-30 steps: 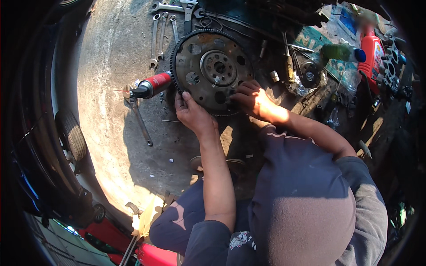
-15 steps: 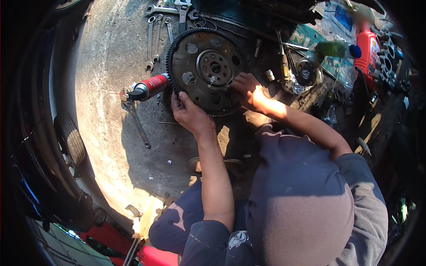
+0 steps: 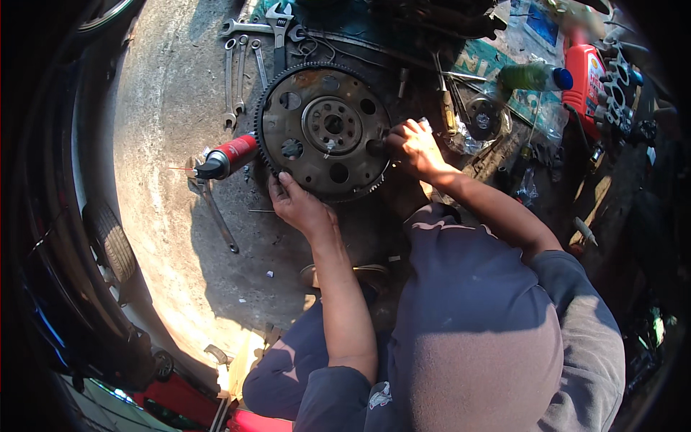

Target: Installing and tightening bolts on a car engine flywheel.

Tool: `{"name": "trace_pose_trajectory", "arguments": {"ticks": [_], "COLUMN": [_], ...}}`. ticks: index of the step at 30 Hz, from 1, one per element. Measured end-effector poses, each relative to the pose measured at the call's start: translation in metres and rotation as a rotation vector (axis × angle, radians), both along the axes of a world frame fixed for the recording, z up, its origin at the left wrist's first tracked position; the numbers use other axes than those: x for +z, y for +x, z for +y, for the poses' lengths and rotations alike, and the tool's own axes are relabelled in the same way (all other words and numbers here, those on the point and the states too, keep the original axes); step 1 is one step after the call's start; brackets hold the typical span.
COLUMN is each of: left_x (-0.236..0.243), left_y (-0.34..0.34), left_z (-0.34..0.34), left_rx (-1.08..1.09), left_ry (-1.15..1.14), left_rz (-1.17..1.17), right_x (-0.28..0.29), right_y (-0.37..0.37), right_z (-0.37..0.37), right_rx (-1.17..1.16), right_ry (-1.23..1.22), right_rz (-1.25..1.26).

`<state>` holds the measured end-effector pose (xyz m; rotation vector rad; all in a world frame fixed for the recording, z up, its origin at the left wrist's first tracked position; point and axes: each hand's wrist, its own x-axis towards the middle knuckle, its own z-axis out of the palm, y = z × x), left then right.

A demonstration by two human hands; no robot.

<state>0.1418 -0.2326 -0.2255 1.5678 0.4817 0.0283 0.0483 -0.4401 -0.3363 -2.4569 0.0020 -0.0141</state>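
A round steel flexplate (image 3: 324,155) with a toothed rim, several holes and a raised hub stands tilted, its flat face toward me. My left hand (image 3: 299,204) is closed on its lower left rim, thumb in front. At the right rim, my right hand (image 3: 415,147) has its fingers bent together against the plate, beside a dark hole. Whether something small sits in those fingers is hidden. Left of the plate lies a red spray can (image 3: 237,153) with a black nozzle cap and thin red straw, close to the toothed rim.
Above the plate lie combination wrenches (image 3: 229,83) and an adjustable wrench (image 3: 279,32). A long wrench (image 3: 219,219) lies below the can. At right are a yellow-handled screwdriver (image 3: 448,111), a green bottle (image 3: 529,78) with a blue cap and a red jug (image 3: 584,83). A car tyre (image 3: 114,241) stands at far left.
My right hand has moved outward from the plate's face to its right rim. The flexplate has turned slightly counterclockwise; my left hand still holds its lower left rim. The whole view has shifted a little.
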Motion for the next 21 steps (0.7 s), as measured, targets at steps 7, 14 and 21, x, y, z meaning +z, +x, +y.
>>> {"name": "trace_pose_trajectory", "arguments": {"ticks": [7,14,21], "left_x": [-0.004,0.000,0.004], "left_y": [-0.001,0.000,-0.002], "left_z": [-0.009,-0.009,-0.013], "left_rx": [-0.004,-0.051,-0.075], "left_ry": [-0.025,-0.059,-0.015], "left_rz": [-0.002,-0.032,-0.063], "right_x": [-0.017,-0.031,-0.029], "right_y": [0.014,0.011,0.040], "right_z": [-0.014,-0.011,0.012], "right_rx": [-0.048,-0.037,-0.113], "right_ry": [-0.275,-0.230,-0.041], "right_rz": [-0.181,-0.248,-0.435]}}
